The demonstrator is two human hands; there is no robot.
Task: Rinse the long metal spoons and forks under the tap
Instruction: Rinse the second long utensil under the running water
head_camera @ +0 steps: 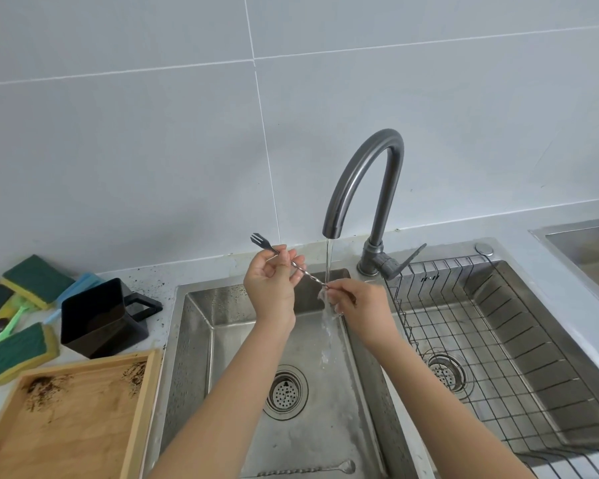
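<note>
A long metal fork (261, 240) with a twisted handle is held across the left sink basin (194, 340), its tines pointing up and left. My left hand (272, 285) pinches it near the tines. My right hand (360, 305) grips the other end, right where the stream from the grey tap (363, 174) falls; water splashes over those fingers. A second long twisted utensil, a spoon (346, 466), lies flat on the basin floor at the bottom edge of the view.
A wire drying rack (498, 323) fills the right basin. Left of the sink stand a black cup (101, 316), several green-and-yellow sponges (35, 280) and a stained wooden tray (66, 416). The tap lever (408, 261) points right.
</note>
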